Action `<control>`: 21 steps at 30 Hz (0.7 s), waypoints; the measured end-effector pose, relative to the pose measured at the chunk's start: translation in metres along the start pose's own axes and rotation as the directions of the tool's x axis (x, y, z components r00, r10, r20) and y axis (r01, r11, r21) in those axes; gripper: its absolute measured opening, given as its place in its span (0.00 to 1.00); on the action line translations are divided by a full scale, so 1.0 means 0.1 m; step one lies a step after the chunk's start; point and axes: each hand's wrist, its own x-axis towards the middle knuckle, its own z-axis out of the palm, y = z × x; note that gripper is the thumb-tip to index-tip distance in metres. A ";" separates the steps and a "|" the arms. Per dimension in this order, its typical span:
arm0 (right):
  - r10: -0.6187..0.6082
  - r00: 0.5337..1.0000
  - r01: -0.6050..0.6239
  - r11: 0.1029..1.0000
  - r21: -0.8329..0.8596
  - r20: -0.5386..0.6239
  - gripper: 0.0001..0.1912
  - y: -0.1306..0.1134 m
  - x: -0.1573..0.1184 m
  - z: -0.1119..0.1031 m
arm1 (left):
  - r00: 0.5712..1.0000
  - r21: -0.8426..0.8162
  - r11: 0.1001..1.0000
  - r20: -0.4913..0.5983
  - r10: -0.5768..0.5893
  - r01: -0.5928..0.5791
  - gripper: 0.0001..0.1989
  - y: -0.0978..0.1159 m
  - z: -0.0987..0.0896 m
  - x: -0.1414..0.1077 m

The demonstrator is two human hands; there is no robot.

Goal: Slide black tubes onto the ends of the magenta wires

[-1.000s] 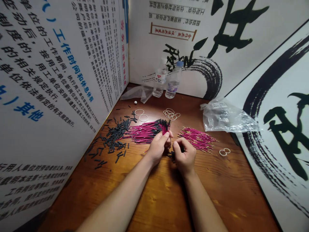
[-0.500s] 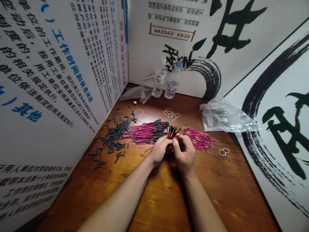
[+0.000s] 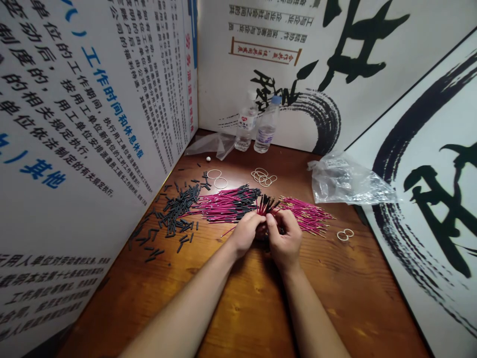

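My left hand (image 3: 246, 232) and my right hand (image 3: 284, 238) meet at the middle of the table, both closed around a bundle of pink wires with black ends (image 3: 267, 203). The black tips fan out above my fingers; the lower part of the bundle is mostly hidden by my hands. Behind and left of my left hand lies a pile of pink wires with black sleeves (image 3: 227, 205). Another pile of pink wires with bare, gold-coloured ends (image 3: 307, 215) is right of my right hand. Many short black tubes (image 3: 179, 209) are scattered at the left.
Two water bottles (image 3: 265, 130) stand at the back. Clear plastic bags lie at the back left (image 3: 212, 144) and right (image 3: 346, 181). Rubber bands rest behind the wires (image 3: 264, 176) and at the right (image 3: 343, 235). Printed panels (image 3: 93, 199) enclose the wooden table (image 3: 242, 308).
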 end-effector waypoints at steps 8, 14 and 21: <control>0.112 0.993 -0.108 0.986 0.130 -0.022 0.08 0.07 -0.04 0.02 | 0.999 0.160 0.986 0.002 0.040 -0.039 0.08 0.02 0.02 -0.02; 0.142 0.970 -0.110 0.980 0.166 -0.195 0.08 0.05 -0.04 0.02 | 0.975 0.377 0.902 0.148 0.164 -0.209 0.07 0.02 0.05 -0.03; 0.118 0.943 -0.075 0.986 0.147 -0.310 0.08 0.01 -0.01 -0.01 | 0.971 0.493 0.838 0.161 0.176 -0.233 0.09 -0.01 0.04 -0.03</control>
